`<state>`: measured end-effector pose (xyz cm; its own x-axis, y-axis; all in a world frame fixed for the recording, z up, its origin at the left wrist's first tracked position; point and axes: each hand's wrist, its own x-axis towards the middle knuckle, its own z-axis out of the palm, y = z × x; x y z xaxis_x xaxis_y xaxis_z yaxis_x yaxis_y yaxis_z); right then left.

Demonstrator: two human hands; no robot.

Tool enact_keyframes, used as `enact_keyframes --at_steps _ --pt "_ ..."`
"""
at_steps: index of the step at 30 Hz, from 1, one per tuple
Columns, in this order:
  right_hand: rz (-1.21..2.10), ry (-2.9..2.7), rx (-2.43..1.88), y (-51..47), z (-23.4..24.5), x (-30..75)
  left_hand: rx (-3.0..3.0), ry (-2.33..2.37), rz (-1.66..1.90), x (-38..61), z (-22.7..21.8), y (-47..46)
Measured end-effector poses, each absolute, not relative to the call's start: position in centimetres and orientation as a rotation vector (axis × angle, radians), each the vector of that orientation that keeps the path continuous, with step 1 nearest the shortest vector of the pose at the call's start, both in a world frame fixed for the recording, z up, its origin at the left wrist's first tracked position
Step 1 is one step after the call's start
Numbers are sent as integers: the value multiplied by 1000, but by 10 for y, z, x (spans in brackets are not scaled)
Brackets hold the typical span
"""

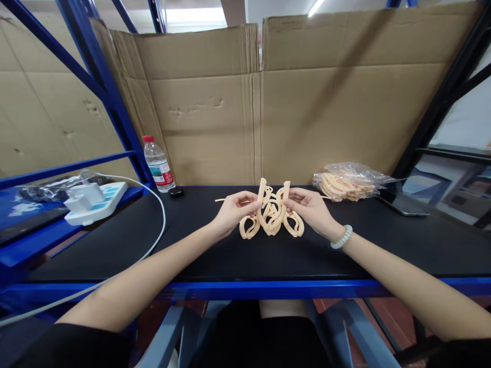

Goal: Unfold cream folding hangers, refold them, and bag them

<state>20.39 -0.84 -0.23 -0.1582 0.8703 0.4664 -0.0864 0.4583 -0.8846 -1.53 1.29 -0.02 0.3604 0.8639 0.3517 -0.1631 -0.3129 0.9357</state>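
Between my hands is a beige piece of looped cord or strip [271, 217], with rounded loops at its lower edge and two ends standing up at the top. My left hand [238, 210] pinches its left side between thumb and fingers. Opposite it, my right hand [310, 208] grips the right side in the same way, a pale beaded bracelet [341, 237] on that wrist. Thin beige ends stick out beyond both hands. The piece is held over the black tabletop [230, 260]; whether it touches the surface I cannot tell.
Behind stand cardboard panels [207, 122]. A clear bag of beige strips [347, 183] lies at the back right beside a dark flat phone-like device [402, 203]. At left are a water bottle [159, 166], a small black object [176, 192], a power strip [97, 204] and a white cable [163, 220].
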Motion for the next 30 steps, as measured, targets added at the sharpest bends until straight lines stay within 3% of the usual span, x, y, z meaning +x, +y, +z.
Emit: enact_keyframes --at_steps 15,30 --pt "616 -1695 -967 -22 -1 195 1628 641 1229 -6 4 -1" --pt "569 -1731 -946 -22 -1 195 1681 635 1177 -7 5 -1"
